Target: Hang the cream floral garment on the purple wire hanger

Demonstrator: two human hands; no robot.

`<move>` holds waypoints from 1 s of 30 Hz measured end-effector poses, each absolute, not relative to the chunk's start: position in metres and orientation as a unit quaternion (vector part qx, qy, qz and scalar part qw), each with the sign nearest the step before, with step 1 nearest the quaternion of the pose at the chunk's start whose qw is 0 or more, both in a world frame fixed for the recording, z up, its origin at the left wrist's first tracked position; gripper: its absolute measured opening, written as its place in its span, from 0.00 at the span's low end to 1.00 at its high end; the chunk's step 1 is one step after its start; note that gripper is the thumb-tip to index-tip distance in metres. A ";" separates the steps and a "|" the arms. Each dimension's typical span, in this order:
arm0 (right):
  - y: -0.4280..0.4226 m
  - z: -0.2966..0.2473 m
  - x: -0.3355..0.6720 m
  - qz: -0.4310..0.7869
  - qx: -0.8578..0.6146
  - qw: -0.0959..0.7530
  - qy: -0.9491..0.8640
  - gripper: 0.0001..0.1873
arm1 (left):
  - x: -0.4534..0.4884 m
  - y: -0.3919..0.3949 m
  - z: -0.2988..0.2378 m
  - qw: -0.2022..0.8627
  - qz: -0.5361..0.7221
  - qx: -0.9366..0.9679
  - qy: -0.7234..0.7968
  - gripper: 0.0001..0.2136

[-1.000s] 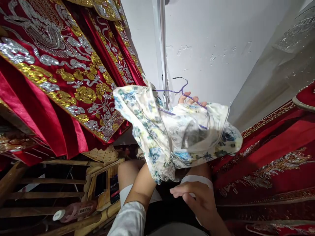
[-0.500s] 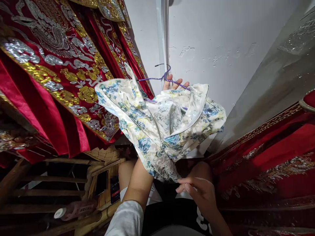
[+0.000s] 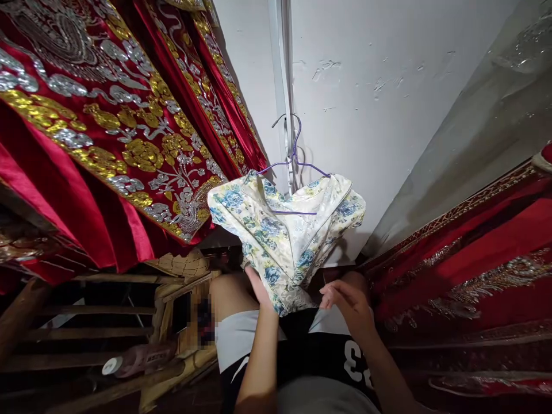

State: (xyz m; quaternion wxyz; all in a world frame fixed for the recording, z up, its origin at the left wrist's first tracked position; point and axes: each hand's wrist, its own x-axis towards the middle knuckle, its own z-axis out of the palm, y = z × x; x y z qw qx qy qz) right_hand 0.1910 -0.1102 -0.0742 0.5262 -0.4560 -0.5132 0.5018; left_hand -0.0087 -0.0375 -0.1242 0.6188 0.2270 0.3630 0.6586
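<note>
A white blouse (image 3: 269,230) with blue and yellow flowers hangs spread on a purple wire hanger (image 3: 295,158) in front of me. The hanger's hook points up, against a pale strip on the wall. My left hand (image 3: 259,287) is at the blouse's lower left side, and its fingers are mostly hidden by the cloth. Close to the right of the hem, my right hand (image 3: 345,302) has its fingers curled together. Whether anything small is between them, I cannot make out.
Red costumes with gold and silver sequins (image 3: 144,155) hang on the left. More red beaded cloth (image 3: 483,270) is on the right. A white wall (image 3: 357,75) stands ahead. At lower left, a bottle (image 3: 138,359) lies by a bamboo frame (image 3: 95,310).
My left hand has come out from inside the blouse and down to its lower left side. The blouse and hanger now sit lower and straighter. My right hand has moved slightly up.
</note>
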 end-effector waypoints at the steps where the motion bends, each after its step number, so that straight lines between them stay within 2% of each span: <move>1: -0.107 -0.075 0.190 0.510 -0.454 0.522 -0.511 0.20 | -0.012 -0.040 -0.126 0.631 0.661 0.206 0.350 0.48; 3: -0.099 -0.077 0.186 0.519 -0.451 0.509 -0.517 0.22 | -0.019 -0.046 -0.125 0.669 0.630 0.179 0.352 0.48; 5: -0.091 -0.077 0.178 0.521 -0.465 0.481 -0.530 0.21 | -0.021 -0.055 -0.119 0.693 0.580 0.185 0.386 0.41; 7: -0.084 -0.078 0.168 0.511 -0.496 0.438 -0.549 0.20 | -0.016 -0.063 -0.110 0.683 0.566 0.205 0.415 0.37; 10: -0.078 -0.079 0.157 0.493 -0.507 0.392 -0.588 0.23 | -0.003 -0.071 -0.102 0.654 0.595 0.221 0.411 0.36; 13: -0.077 -0.081 0.153 0.509 -0.467 0.409 -0.596 0.27 | 0.005 -0.074 -0.100 0.645 0.608 0.224 0.406 0.36; 16: -0.079 -0.081 0.154 0.539 -0.457 0.443 -0.551 0.26 | 0.005 -0.069 -0.103 0.630 0.608 0.239 0.420 0.34; 23: -0.083 -0.070 0.156 0.544 -0.444 0.526 -0.480 0.24 | -0.009 -0.045 -0.123 0.431 0.722 0.215 0.496 0.22; 28: -0.073 -0.084 0.150 0.535 -0.488 0.497 -0.477 0.18 | 0.006 -0.054 -0.121 0.525 0.688 0.226 0.447 0.15; 30: -0.069 -0.092 0.147 0.540 -0.505 0.480 -0.472 0.22 | 0.016 -0.060 -0.115 0.566 0.663 0.232 0.431 0.14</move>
